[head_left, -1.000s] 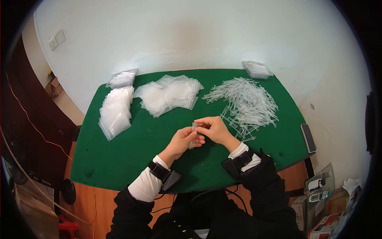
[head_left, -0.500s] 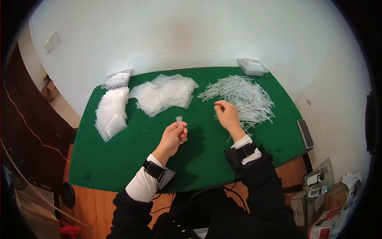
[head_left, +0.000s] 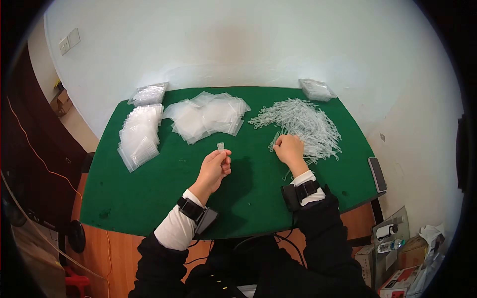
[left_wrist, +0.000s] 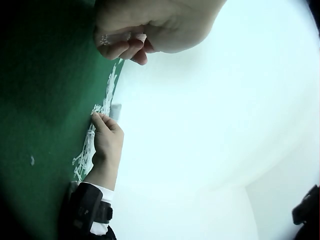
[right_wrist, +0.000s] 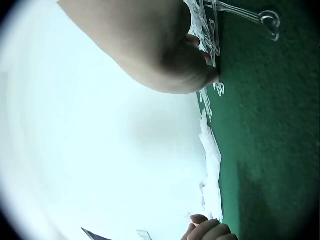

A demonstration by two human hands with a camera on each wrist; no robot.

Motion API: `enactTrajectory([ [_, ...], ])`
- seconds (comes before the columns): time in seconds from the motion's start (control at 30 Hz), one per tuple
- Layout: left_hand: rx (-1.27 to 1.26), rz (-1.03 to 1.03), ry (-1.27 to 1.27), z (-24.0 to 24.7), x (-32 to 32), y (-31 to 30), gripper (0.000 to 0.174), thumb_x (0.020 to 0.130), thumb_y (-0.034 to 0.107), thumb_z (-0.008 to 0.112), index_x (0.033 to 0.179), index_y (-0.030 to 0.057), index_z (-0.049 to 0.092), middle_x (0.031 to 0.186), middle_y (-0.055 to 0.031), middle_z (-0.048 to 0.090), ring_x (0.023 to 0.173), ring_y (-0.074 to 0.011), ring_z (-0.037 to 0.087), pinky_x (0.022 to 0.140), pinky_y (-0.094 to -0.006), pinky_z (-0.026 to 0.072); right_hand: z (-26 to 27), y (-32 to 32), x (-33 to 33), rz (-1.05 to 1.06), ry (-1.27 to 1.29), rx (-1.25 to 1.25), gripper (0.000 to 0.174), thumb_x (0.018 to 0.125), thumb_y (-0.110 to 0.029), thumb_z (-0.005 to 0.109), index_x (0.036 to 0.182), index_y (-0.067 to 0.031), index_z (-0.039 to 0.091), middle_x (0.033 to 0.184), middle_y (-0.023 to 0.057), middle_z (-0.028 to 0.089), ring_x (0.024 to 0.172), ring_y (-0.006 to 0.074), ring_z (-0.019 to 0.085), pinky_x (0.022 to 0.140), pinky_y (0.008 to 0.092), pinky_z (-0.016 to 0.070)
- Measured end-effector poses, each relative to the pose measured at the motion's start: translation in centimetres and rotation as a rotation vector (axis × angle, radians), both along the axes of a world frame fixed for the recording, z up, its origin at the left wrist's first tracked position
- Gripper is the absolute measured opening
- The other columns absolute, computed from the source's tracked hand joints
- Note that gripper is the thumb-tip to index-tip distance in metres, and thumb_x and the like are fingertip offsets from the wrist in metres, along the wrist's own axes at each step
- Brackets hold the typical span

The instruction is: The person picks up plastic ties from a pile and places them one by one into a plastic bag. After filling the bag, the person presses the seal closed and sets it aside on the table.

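Observation:
My left hand (head_left: 213, 169) is raised over the table's middle, gripping a small bundle of clear plastic sticks (head_left: 220, 146). Their ends poke out above the thumb and forefinger; the left wrist view shows the bundle (left_wrist: 122, 38) across the curled fingers. Over at the right, my right hand (head_left: 291, 149) is at the near left edge of a heap of clear plastic sticks (head_left: 318, 126), thumb and fingers pinching at a stick there. In the right wrist view, a stick's looped end (right_wrist: 219, 89) shows right at the fingertips, and another stick has a heart-shaped end (right_wrist: 270, 22).
Clear flat bags (head_left: 206, 119) lie spread at the back middle of the green table (head_left: 164, 198). A fanned stack of zip bags (head_left: 139, 141) is at the left. Filled packs stand at the back left (head_left: 150, 93) and back right (head_left: 317, 90). A phone-like device (head_left: 377, 175) lies at the right edge.
Both hands were together over the middle at the bundle. They have since parted: the right hand moved right to the heap, and the left drew a little left, keeping the bundle.

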State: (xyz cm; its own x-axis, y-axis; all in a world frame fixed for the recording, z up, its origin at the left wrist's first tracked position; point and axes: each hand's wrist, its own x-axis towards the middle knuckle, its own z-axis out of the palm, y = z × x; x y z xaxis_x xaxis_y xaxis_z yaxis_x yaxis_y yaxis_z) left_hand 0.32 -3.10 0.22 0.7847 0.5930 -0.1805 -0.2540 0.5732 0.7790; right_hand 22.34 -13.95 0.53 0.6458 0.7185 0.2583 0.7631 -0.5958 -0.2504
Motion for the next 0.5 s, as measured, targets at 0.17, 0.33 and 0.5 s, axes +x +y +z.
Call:
enactTrajectory([
  [0.17,0.008,0.039,0.011,-0.21,0.15,-0.02,0.009,0.090,0.010,0.041,0.089,0.0034,0.048,0.070,-0.0009,0.045,0.056,-0.0084,0.036,0.052,-0.0219,0.0325,-0.11,0.01,-0.19,0.002,-0.034,-0.001,0.010,0.069,-0.020,0.066,0.073,-0.0107,0.064,0.076,0.0070,0.063,0.087,0.0290,0.055,0.076,0.0443,0.0400],
  [0.33,0.018,0.039,0.007,-0.26,0.17,-0.13,0.011,0.091,0.012,0.041,0.089,0.0035,0.048,0.070,-0.0007,0.045,0.057,-0.0083,0.036,0.053,-0.0218,0.0333,-0.17,0.03,-0.24,0.016,-0.022,0.020,0.010,0.069,-0.020,0.066,0.071,-0.0102,0.063,0.076,0.0072,0.063,0.087,0.0289,0.055,0.076,0.0445,0.0396],
  [0.5,0.025,0.014,-0.002,-0.45,0.17,0.04,0.013,0.092,0.014,0.040,0.090,0.0038,0.048,0.071,-0.0003,0.046,0.057,-0.0083,0.037,0.053,-0.0215,0.0338,-0.08,0.14,-0.51,0.058,-0.051,0.052,0.009,0.070,-0.017,0.064,0.073,-0.0079,0.061,0.076,0.0071,0.062,0.081,0.0296,0.056,0.072,0.0422,0.0418],
])
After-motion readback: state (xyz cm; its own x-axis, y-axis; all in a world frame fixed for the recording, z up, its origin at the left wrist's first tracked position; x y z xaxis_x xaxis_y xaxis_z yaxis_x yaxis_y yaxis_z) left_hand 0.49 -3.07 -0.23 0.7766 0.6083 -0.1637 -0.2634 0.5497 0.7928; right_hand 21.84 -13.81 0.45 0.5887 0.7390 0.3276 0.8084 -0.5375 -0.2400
